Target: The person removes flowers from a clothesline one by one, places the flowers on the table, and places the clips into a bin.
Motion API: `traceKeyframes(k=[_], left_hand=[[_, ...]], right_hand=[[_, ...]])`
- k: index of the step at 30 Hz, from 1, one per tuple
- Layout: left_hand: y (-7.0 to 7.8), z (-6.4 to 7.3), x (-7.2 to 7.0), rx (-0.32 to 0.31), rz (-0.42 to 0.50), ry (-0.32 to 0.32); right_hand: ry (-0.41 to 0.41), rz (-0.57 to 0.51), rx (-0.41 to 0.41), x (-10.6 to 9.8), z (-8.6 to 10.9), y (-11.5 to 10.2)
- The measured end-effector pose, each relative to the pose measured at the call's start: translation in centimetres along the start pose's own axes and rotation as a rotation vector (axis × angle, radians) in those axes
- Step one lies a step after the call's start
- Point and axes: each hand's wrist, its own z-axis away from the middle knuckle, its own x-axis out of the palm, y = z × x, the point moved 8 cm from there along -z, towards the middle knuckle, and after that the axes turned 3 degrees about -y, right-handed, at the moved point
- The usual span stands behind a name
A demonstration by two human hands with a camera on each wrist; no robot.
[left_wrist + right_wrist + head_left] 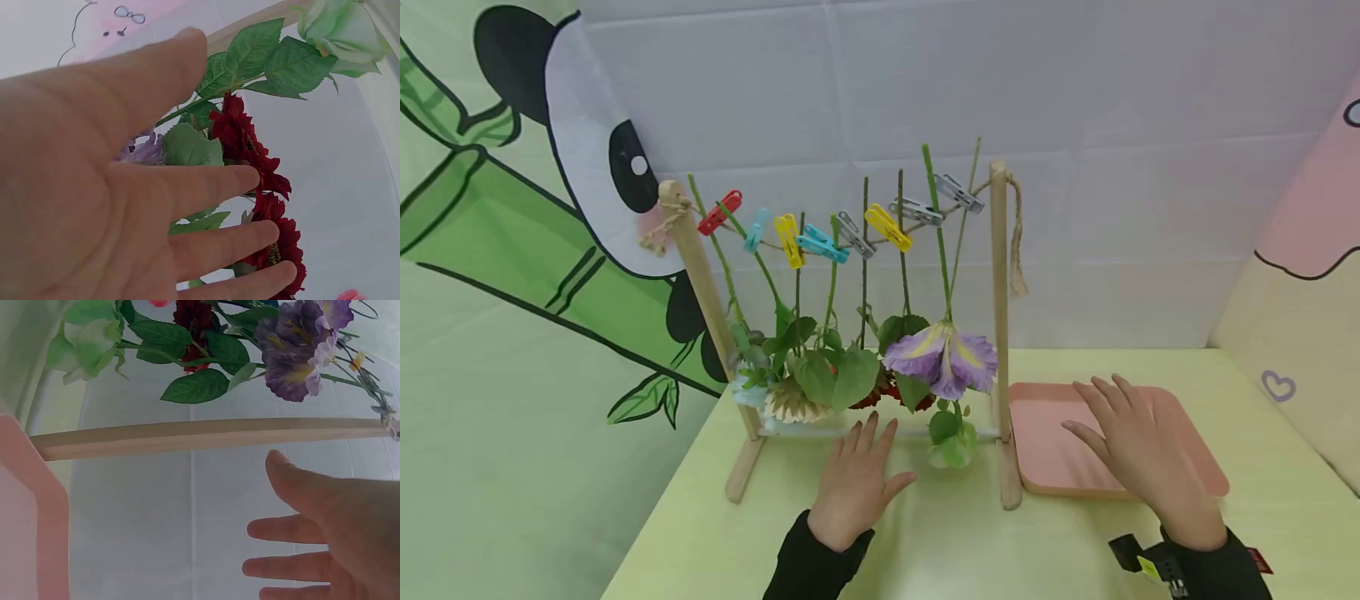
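Note:
Several artificial flowers hang heads down from a twine line (pixel 775 245) strung on a wooden frame (pixel 1000 333), held by coloured clothespins such as the red one (pixel 720 212) and a yellow one (pixel 887 227). Among them are a purple flower (pixel 946 358), a pale green rose (pixel 955 446), red flowers (pixel 250 150) and a cream one (pixel 793 402). My left hand (pixel 856 482) is spread in front of the blooms, fingers straight, holding nothing. Over the pink tray (pixel 1037 467) hovers my right hand (pixel 1138 446), its fingers apart and nothing in them.
A pale yellow table (pixel 940 550) carries the frame and the tray, which sits against the frame's right foot (pixel 1009 483). Behind stands a white cloth (pixel 1112 208), with a printed panda (pixel 595 167) at the left. Twine ends dangle at the right post.

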Motion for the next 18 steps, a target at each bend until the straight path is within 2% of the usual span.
traceKeyframes(k=[3,6,9,14,18], left_hand=[[0.2,0.1,-0.5,0.010,-0.046,0.015],[0.2,0.2,-0.9,0.012,-0.084,0.026],[0.3,0.4,-1.3,0.024,-0.104,0.043],[0.2,0.5,-2.3,0.037,-0.160,0.077],[0.1,0.3,-3.4,0.033,-0.169,0.085]], right_hand=[[0.016,0.110,-0.111,-1.2,-0.5,-0.7],[-0.003,0.187,-0.159,-1.9,-1.0,-0.7],[-0.050,0.116,-0.138,-2.1,-1.7,-0.3],[0.011,0.105,-0.194,-3.5,-2.8,-0.2],[0.050,0.093,-0.220,-5.0,-3.9,-0.3]])
